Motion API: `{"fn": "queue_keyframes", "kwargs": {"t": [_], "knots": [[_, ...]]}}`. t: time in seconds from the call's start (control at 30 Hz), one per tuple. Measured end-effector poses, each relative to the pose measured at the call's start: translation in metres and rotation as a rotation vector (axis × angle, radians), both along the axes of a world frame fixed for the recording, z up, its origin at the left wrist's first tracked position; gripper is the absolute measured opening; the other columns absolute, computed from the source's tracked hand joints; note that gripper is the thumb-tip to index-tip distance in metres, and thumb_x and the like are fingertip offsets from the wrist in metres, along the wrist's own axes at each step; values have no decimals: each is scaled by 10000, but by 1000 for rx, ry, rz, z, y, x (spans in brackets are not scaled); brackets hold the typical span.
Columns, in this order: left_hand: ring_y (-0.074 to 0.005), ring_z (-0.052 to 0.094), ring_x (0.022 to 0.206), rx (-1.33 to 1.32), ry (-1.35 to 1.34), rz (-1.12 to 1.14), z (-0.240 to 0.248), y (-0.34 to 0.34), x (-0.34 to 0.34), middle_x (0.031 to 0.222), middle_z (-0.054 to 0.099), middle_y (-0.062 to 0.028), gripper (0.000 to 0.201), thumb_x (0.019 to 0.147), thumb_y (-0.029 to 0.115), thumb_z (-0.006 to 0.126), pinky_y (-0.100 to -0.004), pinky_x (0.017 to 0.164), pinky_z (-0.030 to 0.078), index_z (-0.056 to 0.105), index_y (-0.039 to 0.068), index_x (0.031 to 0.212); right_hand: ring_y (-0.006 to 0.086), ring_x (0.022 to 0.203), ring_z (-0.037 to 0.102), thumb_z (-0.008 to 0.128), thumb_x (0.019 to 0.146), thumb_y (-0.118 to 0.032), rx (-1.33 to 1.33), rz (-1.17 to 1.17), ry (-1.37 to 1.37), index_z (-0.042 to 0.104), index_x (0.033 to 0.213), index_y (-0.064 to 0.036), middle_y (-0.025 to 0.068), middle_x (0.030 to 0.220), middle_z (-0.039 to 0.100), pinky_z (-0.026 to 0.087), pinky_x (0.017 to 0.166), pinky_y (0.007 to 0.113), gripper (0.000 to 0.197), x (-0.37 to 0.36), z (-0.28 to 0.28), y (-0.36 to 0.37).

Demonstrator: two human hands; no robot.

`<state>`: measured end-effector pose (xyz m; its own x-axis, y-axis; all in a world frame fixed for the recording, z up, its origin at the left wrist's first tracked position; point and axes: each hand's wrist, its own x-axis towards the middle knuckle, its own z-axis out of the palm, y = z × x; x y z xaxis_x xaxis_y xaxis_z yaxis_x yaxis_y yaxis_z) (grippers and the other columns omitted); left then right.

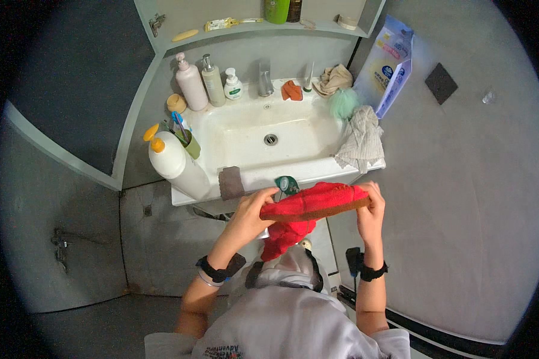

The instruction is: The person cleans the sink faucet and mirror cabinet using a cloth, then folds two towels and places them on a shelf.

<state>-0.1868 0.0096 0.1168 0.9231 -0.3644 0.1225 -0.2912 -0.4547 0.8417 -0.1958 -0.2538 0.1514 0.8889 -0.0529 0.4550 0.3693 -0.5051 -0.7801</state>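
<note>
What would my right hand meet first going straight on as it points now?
Probably the grey cloth on the right of the sink; depth is unclear, so your right hand might pass above.

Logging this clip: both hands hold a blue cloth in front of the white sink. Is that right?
Only the colour is wrong: the head view shows a red cloth, not a blue one. The left hand and right hand do hold it in front of the white sink.

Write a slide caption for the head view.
Left hand and right hand hold a brown-edged red cloth in front of a white washbasin.
</note>
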Motion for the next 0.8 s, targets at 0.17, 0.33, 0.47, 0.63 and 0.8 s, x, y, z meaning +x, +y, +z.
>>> {"fn": "queue_keyframes", "kwargs": {"t": [0.17, 0.33, 0.47, 0.63, 0.8], "knots": [[-240, 545, 903, 90, -81, -85, 14, -3, -5, 989, 528, -92, 378, 679, 49, 691, -336, 764, 453, 559, 25, 1032, 183, 780, 469, 533, 739, -34, -127, -25, -65, 556, 800, 29, 71, 740, 519, 387, 710, 275, 91, 5, 10, -15], [-230, 565, 891, 69, -68, -50, 18, -2, 3, 961, 560, -113, 273, 696, -56, 600, -320, 754, 464, 585, -29, 968, 134, 667, 502, 530, 740, 3, 25, 46, 178, 571, 819, 32, 74, 740, 553, 417, 617, 249, 94, -6, 10, -46], [-237, 605, 788, -82, -40, 107, 32, -29, 5, 891, 610, -136, 216, 765, -47, 518, -300, 683, 477, 579, -28, 972, 114, 667, 534, 544, 730, 22, 111, 15, 215, 574, 829, 34, 75, 739, 587, 439, 605, 241, 104, -18, 0, -83], [-151, 598, 704, -18, -48, 140, 54, -71, -1, 852, 625, -88, 201, 786, -27, 527, -266, 616, 471, 594, -3, 974, 96, 705, 553, 565, 725, 34, 27, 58, 246, 575, 848, 26, 65, 769, 615, 454, 633, 236, 124, -22, 9, -132], [-60, 543, 673, -138, 137, -111, 88, -85, -24, 872, 623, -39, 250, 726, -13, 634, -203, 553, 438, 615, 12, 974, 95, 708, 556, 571, 712, 56, 240, 225, 100, 567, 828, 16, 29, 762, 610, 454, 654, 234, 123, -40, 24, -191]]}}
